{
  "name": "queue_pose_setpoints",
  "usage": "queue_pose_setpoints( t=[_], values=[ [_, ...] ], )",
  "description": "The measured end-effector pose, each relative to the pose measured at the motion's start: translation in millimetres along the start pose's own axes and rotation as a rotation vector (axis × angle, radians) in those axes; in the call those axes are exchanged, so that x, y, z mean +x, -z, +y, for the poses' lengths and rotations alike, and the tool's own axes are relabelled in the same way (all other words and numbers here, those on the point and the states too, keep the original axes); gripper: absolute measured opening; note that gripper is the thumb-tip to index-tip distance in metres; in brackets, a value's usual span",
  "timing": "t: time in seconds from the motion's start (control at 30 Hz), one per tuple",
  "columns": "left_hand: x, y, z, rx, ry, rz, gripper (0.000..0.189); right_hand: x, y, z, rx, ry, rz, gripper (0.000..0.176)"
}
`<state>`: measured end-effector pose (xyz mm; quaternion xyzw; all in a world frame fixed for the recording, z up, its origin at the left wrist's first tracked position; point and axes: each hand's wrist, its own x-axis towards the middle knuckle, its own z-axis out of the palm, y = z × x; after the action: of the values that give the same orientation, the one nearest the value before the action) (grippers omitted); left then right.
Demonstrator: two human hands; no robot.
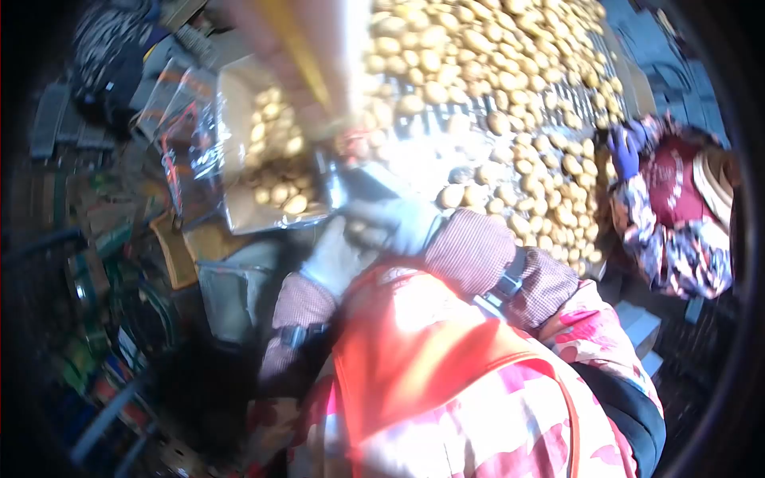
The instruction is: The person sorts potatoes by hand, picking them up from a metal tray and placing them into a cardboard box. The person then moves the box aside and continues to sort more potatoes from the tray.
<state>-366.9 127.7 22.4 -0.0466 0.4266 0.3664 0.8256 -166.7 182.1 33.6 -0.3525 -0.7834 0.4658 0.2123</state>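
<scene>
My left hand, in a pale grey glove, is near the front right corner of a plastic-lined box. Close beside it, my right hand wears a pale bluish glove and bends in toward the left one. A small brownish patch shows between the two hands; blur hides what it is. The right fingers look curled, while the left fingers are smeared. Potatoes lie in the box. More potatoes cover the sorting table to the right, where strong glare washes out the part nearest my hands.
A blurred pale upright post with a yellow strip crosses the top centre. Across the table, at right, stands a person in a dark red apron and purple glove. Clear plastic hangs beside the box. A grey bin stands below it.
</scene>
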Motion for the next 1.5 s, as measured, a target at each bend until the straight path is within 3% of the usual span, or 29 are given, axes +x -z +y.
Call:
queue_pose_setpoints(
  t=[0.03,0.1,0.13,0.2,0.33,0.37,0.43,0.47,0.57,0.63,0.67,0.73,0.77,0.83,0.9,0.97,1.03,1.1,1.13,1.17,1.2,1.23,1.27,1.3,1.4,1.43,1.5],
  values=[
    [-1.1,-0.5,-0.4,0.061,0.024,0.085,0.036,-7.0,11.3,-7.9,-0.122,0.105,0.052,0.032],
    [-3.4,-1.5,-1.4,0.174,0.088,0.252,0.027,-36.1,9.1,24.1,0.055,0.032,0.268,0.033],
    [-7.3,4.6,4.5,0.208,0.104,0.308,0.028,-49.5,36.5,32.7,0.000,-0.090,0.233,0.030],
    [-15.2,26.3,20.6,0.223,0.077,0.356,0.029,-92.0,79.8,31.7,-0.192,-0.364,0.380,0.028],
    [-28.5,78.6,65.6,0.196,-0.117,0.436,0.032,-230.3,139.8,102.2,-0.037,-0.934,0.849,0.037],
    [-31.4,83.8,74.9,0.198,-0.155,0.449,0.033,-261.8,152.1,138.5,-0.485,-0.921,0.821,0.039],
    [-28.3,83.2,87.7,0.242,-0.182,0.454,0.034,-292.1,179.9,189.8,-0.571,-0.895,0.828,0.041],
    [-23.9,78.1,89.7,0.283,-0.175,0.440,0.035,-271.5,183.5,178.6,-0.718,-0.794,0.813,0.042],
    [-0.7,47.0,73.3,0.461,-0.061,0.342,0.038,-185.0,192.3,163.6,-0.696,-0.638,0.837,0.049],
    [18.5,18.6,51.5,0.600,0.083,0.248,0.040,-125.4,176.8,178.7,-1.011,-0.575,0.755,0.061],
    [27.4,3.0,38.6,0.663,0.157,0.198,0.041,-104.6,171.8,167.0,-1.023,-0.540,0.662,0.067],
    [44.4,-35.8,7.3,0.785,0.308,0.097,0.043,-72.0,161.7,147.2,-1.003,-0.668,0.544,0.071],
    [50.1,-58.0,-6.5,0.832,0.341,0.070,0.044,-61.2,158.1,151.0,-0.965,-0.831,0.518,0.070],
    [57.4,-95.5,-30.7,0.933,0.310,0.071,0.046,-56.5,145.3,195.5,-0.979,-0.800,0.694,0.059],
    [70.0,-99.3,-42.4,0.826,0.290,0.048,0.048,-70.9,147.7,163.9,-0.875,-0.747,0.615,0.048],
    [83.5,-95.2,-42.9,0.666,0.303,0.012,0.051,-82.2,111.1,151.0,-0.571,-0.576,0.993,0.049],
    [84.6,-133.8,-54.6,0.478,0.202,0.046,0.048,-94.2,112.1,83.7,-0.359,-0.734,0.524,0.052],
    [93.2,-148.1,-61.9,0.583,0.075,-0.072,0.045,-119.9,69.9,66.9,-0.300,-0.311,0.744,0.051],
    [104.4,-139.2,-60.8,0.784,-0.013,-0.215,0.044,-134.2,53.3,70.2,-0.267,-0.087,0.849,0.051],
    [115.5,-131.8,-60.0,0.978,-0.106,-0.365,0.045,-153.2,47.9,91.5,-0.278,-0.258,0.845,0.050],
    [121.7,-126.8,-60.9,0.895,-0.051,-0.333,0.047,-178.4,51.4,112.6,-0.289,-0.428,0.835,0.050],
    [122.4,-126.7,-56.6,0.874,-0.025,-0.358,0.047,-209.2,96.7,78.0,-0.234,-0.761,0.840,0.032],
    [122.8,-126.2,-49.6,0.854,0.003,-0.381,0.046,-248.4,90.9,105.1,-0.402,-0.812,1.170,0.036],
    [123.8,-124.8,-47.7,0.872,-0.012,-0.382,0.045,-276.7,104.4,94.1,-0.326,-0.860,1.412,0.037],
    [125.1,-124.8,-44.0,0.870,-0.074,-0.313,0.042,-375.0,125.9,174.2,-0.903,-0.831,1.321,0.039],
    [123.1,-128.9,-42.4,0.789,-0.066,-0.264,0.040,-362.1,136.4,177.3,-0.742,-0.800,1.268,0.038],
    [116.7,-160.4,-39.1,0.341,0.084,-0.114,0.038,-309.6,167.5,162.4,-0.423,-0.726,1.143,0.037]
  ],
)
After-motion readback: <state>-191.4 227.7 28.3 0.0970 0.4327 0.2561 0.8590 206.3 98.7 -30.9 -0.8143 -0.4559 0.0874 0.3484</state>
